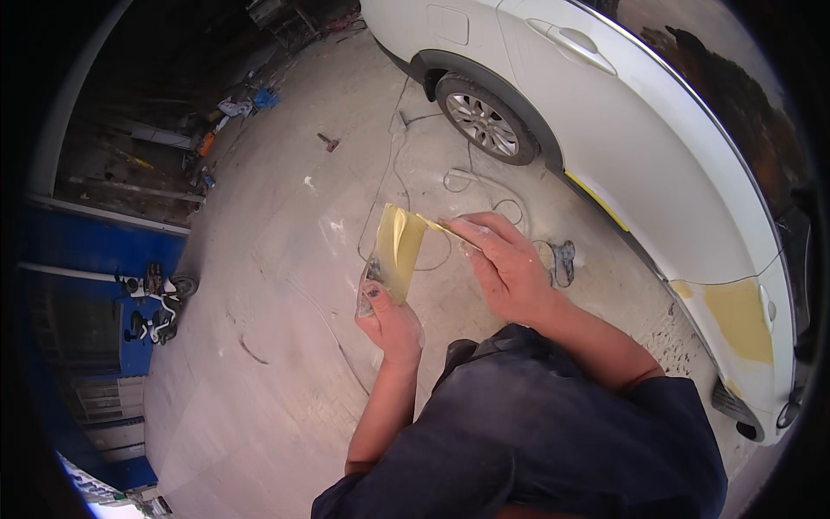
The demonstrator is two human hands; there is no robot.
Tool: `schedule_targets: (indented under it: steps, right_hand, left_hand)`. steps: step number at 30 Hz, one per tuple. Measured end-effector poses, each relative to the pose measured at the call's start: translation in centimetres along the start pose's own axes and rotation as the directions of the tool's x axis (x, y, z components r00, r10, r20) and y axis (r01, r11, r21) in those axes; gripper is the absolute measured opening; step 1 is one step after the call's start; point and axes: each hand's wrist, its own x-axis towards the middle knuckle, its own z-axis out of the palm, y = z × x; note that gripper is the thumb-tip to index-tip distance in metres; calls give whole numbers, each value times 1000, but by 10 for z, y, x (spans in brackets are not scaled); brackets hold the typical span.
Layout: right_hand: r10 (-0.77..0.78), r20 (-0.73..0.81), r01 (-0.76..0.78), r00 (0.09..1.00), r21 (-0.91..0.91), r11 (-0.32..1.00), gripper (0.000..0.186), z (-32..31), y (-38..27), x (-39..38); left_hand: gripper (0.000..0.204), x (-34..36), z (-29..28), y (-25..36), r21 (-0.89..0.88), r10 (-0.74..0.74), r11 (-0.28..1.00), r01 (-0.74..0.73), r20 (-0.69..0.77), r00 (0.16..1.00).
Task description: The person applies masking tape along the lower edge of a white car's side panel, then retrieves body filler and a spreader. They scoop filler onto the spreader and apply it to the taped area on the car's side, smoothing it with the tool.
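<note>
My left hand (393, 330) grips a flat mixing board (403, 272) at its lower end, thumb on top. Yellow body filler (399, 235) coats the board, with a thicker ridge running down its upper part. Pinched in my right hand (508, 266) is a thin putty spreader (456, 235), mostly covered by the fingers. Yellow filler sits on its edge, right beside the board's upper right corner; whether the two touch I cannot tell. To the right, a white car (640, 164) carries a yellow filler patch (739, 318) on its body near the far right of the view.
A dark hand-sized tool (564, 263) lies on the floor beside a round pad (545, 253). A thin cord (399, 156) and a looped hose (484, 182) cross the concrete near the car's wheel (484, 121). A small scooter (156, 307) stands at left; clutter (233, 108) lines the upper left.
</note>
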Motion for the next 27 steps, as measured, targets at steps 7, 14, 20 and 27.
schedule_targets:
  steps: [7, 14, 20, 27]
  right_hand:
    - [-32, 29, 38, 999, -255, 966, 60, -30, 47, -5]
    - [341, -338, -314, 877, 133, 940, 48, -85, 76, 9]
    - [317, -513, -422, 798, -101, 901, 54, -59, 80, 44]
    - [123, -703, -632, 701, -531, 564, 63, -60, 65, 60]
  left_hand:
    - [70, 31, 84, -45, 62, -40, 998, 27, 221, 974]
    - [64, 95, 139, -81, -206, -546, 757, 620, 320, 774]
    - [59, 151, 178, -106, -153, -463, 460, 875, 799, 383]
    - [57, 198, 213, -129, -30, -390, 515, 857, 882, 265]
